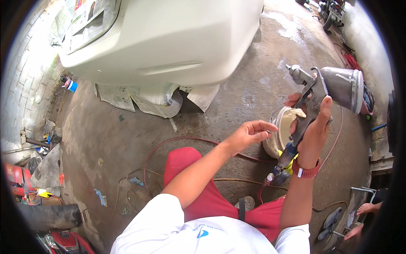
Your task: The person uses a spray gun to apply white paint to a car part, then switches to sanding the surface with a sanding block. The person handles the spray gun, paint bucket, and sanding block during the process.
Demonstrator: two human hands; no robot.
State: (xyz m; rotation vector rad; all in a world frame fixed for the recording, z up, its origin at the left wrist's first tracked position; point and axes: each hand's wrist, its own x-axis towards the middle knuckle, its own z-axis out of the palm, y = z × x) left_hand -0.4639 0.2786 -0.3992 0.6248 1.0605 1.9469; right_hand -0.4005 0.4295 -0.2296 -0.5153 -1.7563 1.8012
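My right hand [315,131] grips a grey metal spray gun [311,99] by its handle, raised at my right. The gun is tilted, its metal paint cup [340,86] pointing out to the right. A blue and metal coupling [287,155] joins the handle's lower end to a red air hose [261,192]. My left hand [248,136] hovers to the left of the gun, with its fingers partly curled, thumb and forefinger apart, and nothing visible between them. Behind the gun's handle stands a pale bucket [270,144], partly hidden, with something yellow beside it.
Ahead is a cream vehicle body [177,42], with newspaper [148,99] hanging under its lower edge. Hoses loop over the concrete floor around my legs. A red machine [67,243] is at lower left. Another person's feet [366,208] and sandals [332,218] are at lower right.
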